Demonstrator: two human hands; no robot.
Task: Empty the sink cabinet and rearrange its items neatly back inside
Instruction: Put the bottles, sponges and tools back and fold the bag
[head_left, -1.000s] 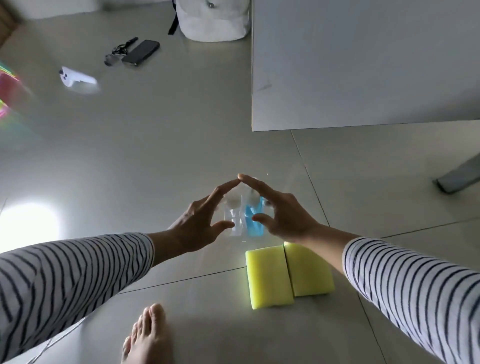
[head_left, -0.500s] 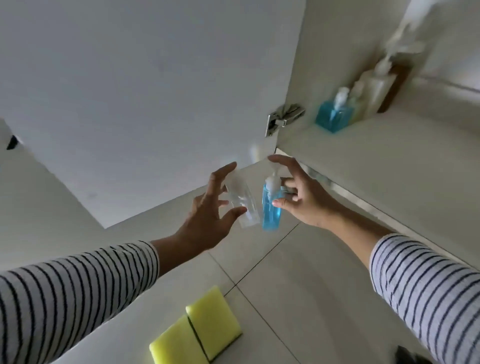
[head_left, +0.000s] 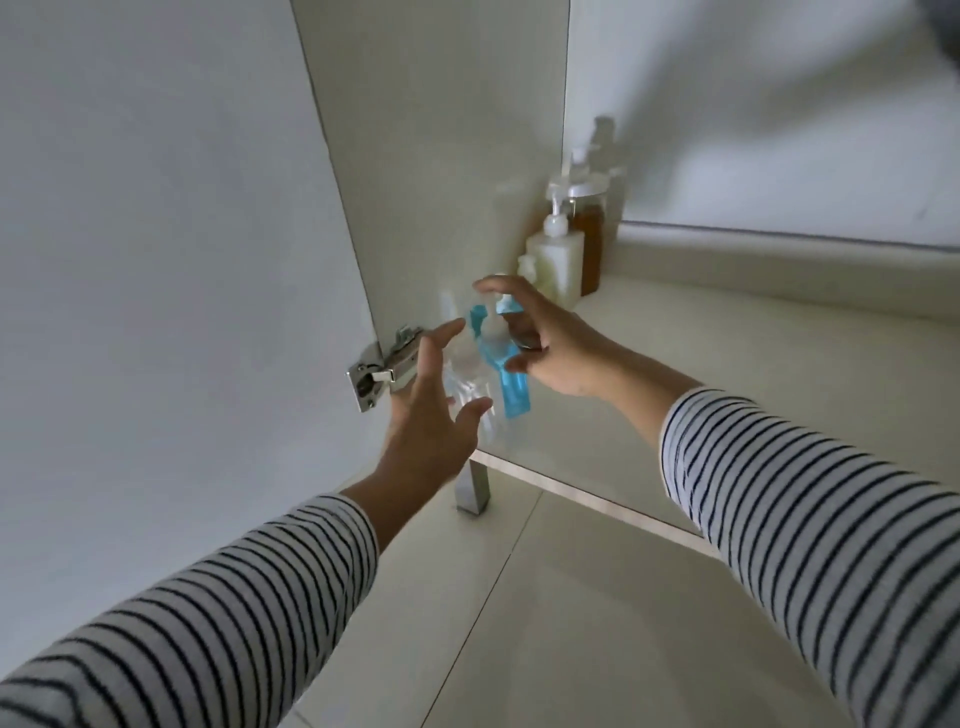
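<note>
The person's right hand (head_left: 550, 353) pinches a small blue pump bottle (head_left: 511, 384) between thumb and curled fingers, near the bottle's top, so the body hangs tilted below the grip. The left hand (head_left: 431, 410) cradles a small clear bottle (head_left: 467, 395) between thumb and spread fingers; motion blur makes it hard to tell how firmly the fingers close on it. The two bottles sit just beside each other, carried as a pair (probably so they can be set down together in one trip).

Both bottles are in the air at the cabinet's front left corner, just above the cabinet floor (head_left: 753, 395), not yet set down. Both arms, in striped sleeves (head_left: 810, 519), reach forward and slightly upward, wrists angled in toward each other.

Deeper inside, a line of bottles runs along the left wall: a cream pump bottle (head_left: 558, 267) and an amber bottle with a white cap (head_left: 589, 234) behind it. This suggests the pair is meant to extend that line toward the front. The open cabinet door (head_left: 156, 260) stands to the left, its metal hinge (head_left: 382, 374) close to the left hand.
</note>
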